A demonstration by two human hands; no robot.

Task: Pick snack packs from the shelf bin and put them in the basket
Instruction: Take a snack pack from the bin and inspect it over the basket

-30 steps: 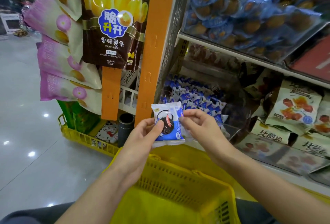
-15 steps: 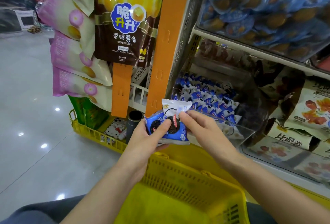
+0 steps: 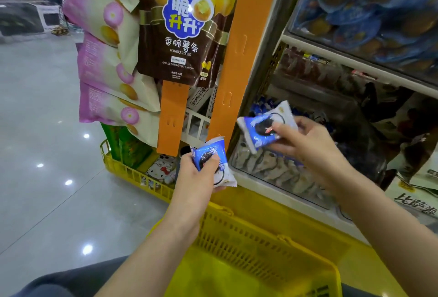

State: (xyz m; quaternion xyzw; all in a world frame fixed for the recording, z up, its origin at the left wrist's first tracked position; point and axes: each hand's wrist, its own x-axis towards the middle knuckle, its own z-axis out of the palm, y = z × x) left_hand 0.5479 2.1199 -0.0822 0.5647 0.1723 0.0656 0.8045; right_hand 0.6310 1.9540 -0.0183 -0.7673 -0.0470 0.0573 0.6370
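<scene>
Snack packs [image 3: 259, 130], glossy crinkled pillows, are clamped by fingers of left hand [image 3: 196, 178] and right hand [image 3: 312, 147].

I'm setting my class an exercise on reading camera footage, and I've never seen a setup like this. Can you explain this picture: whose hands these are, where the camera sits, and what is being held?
There is no machine here. A person wears a wide-angle camera on the head, looking forward and down, so the two arms reaching in from below are that person's own. The left hand grips blue-and-white snack packs, seemingly two. The right hand pinches another pack above the clear shelf bin, which holds more of them. Below the hands sits a yellow basket. Bags of potato sticks hang on the left.
</scene>
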